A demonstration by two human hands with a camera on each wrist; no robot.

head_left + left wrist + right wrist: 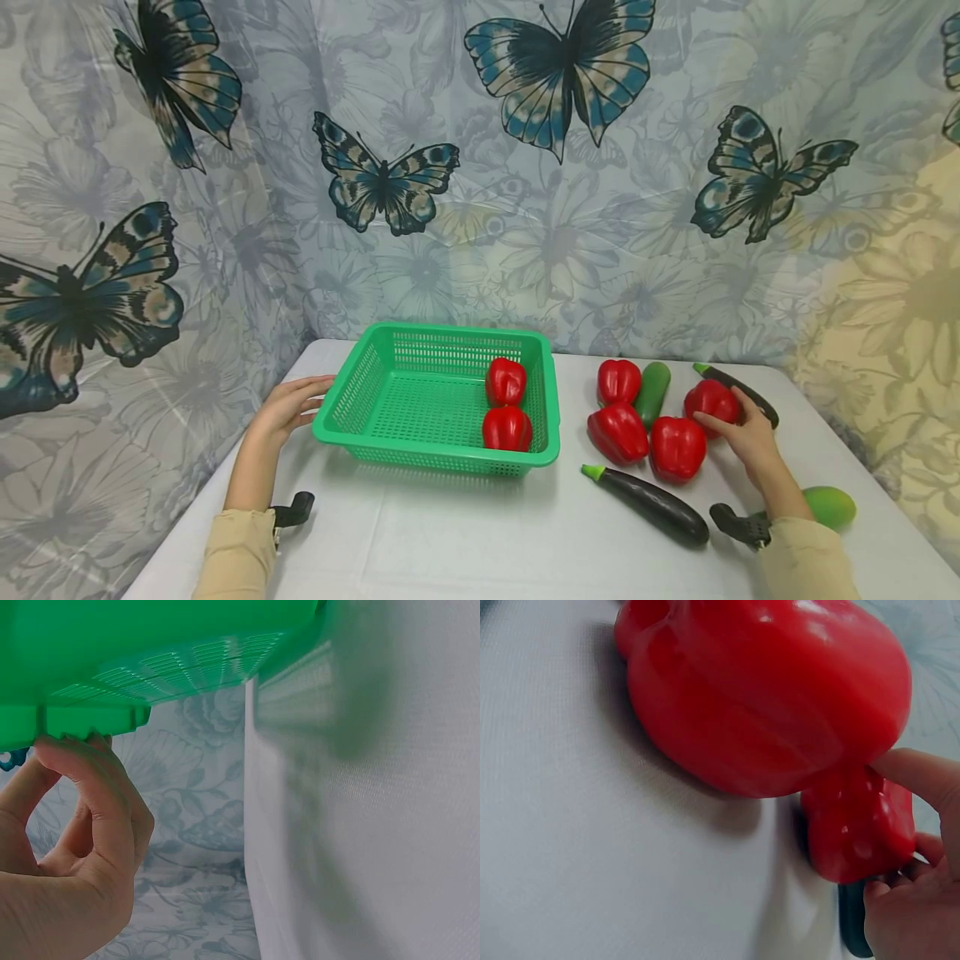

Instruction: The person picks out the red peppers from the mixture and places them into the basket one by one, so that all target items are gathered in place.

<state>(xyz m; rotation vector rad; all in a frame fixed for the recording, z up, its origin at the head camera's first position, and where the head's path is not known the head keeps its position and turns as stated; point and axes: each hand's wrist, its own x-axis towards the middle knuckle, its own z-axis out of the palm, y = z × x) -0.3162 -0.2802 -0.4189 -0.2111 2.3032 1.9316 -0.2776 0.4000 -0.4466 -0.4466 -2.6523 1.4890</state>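
My left hand [291, 407] is at the left side of a green plastic basket [352, 429], its fingertips touching the outer rim [82, 724]. Two red bell peppers [506, 382] sit inside the basket along its right wall. Over on the right, my right hand [750, 433] grips a red bell pepper [708, 403], thumb on one side and fingers on the other. In the right wrist view this gripped pepper [859, 832] is partly behind a closer red bell pepper [772, 690].
Between basket and right hand lie more red bell peppers [618, 433] and a green cucumber [655, 387]. One eggplant [652, 504] lies in front of them, another eggplant [753, 398] behind the right hand. A green mango-like fruit [831, 507] is beside the right forearm. Butterfly-print cloth surrounds the white table.
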